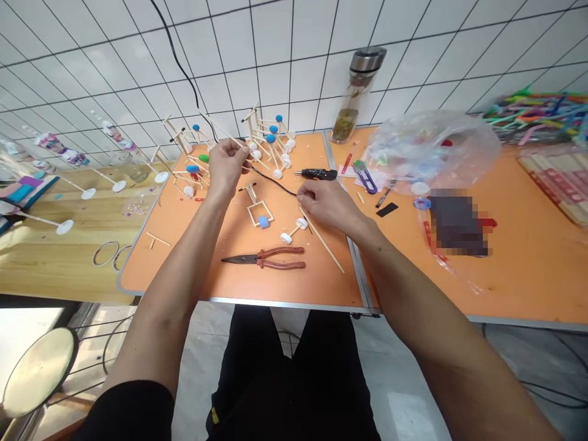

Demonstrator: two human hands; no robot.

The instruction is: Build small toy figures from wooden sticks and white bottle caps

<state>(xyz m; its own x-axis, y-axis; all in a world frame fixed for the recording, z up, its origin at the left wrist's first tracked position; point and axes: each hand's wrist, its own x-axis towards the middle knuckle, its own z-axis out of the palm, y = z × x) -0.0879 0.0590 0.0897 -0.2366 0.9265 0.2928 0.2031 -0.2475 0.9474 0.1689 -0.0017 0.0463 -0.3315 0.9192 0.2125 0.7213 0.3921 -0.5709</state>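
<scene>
Left arm [184,263] and right arm [422,294] reached forward, forearms bare. Left hand [227,164] was farther out, thumb and fingers pinched. Right hand [327,203] was lower, back up, fingers curled.

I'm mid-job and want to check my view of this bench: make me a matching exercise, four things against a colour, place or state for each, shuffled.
Things
1. Pliers
2. Thin stick
3. Bottle
4. Plastic bag

Descriptions
A. Soft and crumpled
B. Reddish-brown handles
C. Upright near the tiled wall, with a metallic lid
D. Between the fingers of the left hand

Right pairs: 1-B, 2-D, 3-C, 4-A
</scene>
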